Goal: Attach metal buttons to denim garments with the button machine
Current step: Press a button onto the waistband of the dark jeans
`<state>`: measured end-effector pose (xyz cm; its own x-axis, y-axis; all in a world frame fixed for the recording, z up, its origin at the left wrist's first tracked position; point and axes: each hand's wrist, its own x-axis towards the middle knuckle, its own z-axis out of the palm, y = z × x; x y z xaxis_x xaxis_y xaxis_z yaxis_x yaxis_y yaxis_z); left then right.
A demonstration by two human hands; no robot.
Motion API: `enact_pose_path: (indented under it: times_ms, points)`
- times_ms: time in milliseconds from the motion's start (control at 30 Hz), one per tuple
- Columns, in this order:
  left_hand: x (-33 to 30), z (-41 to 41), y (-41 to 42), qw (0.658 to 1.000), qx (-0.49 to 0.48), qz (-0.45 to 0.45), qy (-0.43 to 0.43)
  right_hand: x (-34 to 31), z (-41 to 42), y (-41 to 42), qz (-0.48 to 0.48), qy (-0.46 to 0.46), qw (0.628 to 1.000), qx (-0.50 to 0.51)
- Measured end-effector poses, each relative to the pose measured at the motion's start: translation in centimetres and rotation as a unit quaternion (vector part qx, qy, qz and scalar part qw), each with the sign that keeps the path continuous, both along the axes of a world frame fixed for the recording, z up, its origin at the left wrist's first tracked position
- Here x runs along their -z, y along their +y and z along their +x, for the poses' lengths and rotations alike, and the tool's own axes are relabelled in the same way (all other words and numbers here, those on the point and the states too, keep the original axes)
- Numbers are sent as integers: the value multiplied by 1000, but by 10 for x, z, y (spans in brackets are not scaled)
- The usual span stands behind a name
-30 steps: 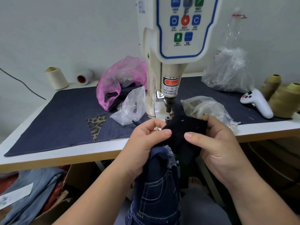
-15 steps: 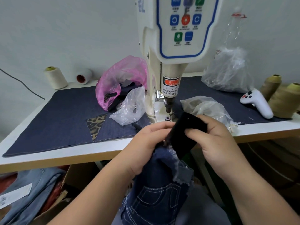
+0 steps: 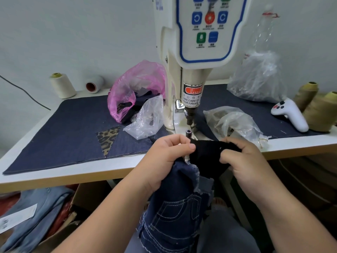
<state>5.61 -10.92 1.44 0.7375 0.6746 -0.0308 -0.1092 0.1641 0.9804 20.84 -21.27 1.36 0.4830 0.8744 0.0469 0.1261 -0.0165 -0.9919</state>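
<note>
— Two hands on the cloth?
— Yes. Left hand (image 3: 169, 159) has its fingers curled tight, thumb pinching the denim garment (image 3: 175, 207) at its frayed top edge. Right hand (image 3: 242, 161) is curled round the black fabric piece (image 3: 207, 154), stretched between both sets of fingertips.
— And the button machine (image 3: 189, 70)?
— Just beyond the fingers; its lower post (image 3: 188, 133) stands right above the left knuckles.

Frayed dark denim garment (image 3: 175, 207) below button machine (image 3: 189, 70)
</note>
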Motion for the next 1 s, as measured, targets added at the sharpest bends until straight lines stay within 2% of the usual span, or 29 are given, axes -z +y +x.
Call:
enact_pose_path:
  times_ms: [167, 233, 333, 433, 500, 600, 667, 767, 833, 1000]
  points:
    - [2, 4, -1, 996, -16, 81, 30, -3, 5, -2, 7, 38, 999, -32]
    - [2, 6, -1, 992, -42, 113, 32, -6, 6, -3, 52, 124, 989, -59]
    - [1, 8, -1, 985, -96, 142, 27, -13, 3, -10, 143, 292, 932, -161]
    - [-5, 10, -4, 977, -131, 164, 24, -6, -8, -14, 176, 389, 866, -260]
    - [-8, 12, -8, 981, -133, 138, 6, 0, -15, -14, 173, 419, 843, -291]
    - [-11, 14, -13, 983, -137, 121, -8, 5, -23, -15, 196, 407, 829, -329]
    - [-12, 14, -15, 984, -137, 115, -20, 5, -26, -16, 204, 364, 853, -315]
    - [-11, 13, -17, 984, -143, 99, -45, 10, -27, -17, 187, 232, 928, -225]
    - [-9, 12, -17, 983, -144, 92, -62, 13, -30, -15, 156, 148, 961, -171]
    - [-2, 11, -16, 972, -156, 168, -54, 16, -28, -12, 88, 42, 987, -126]
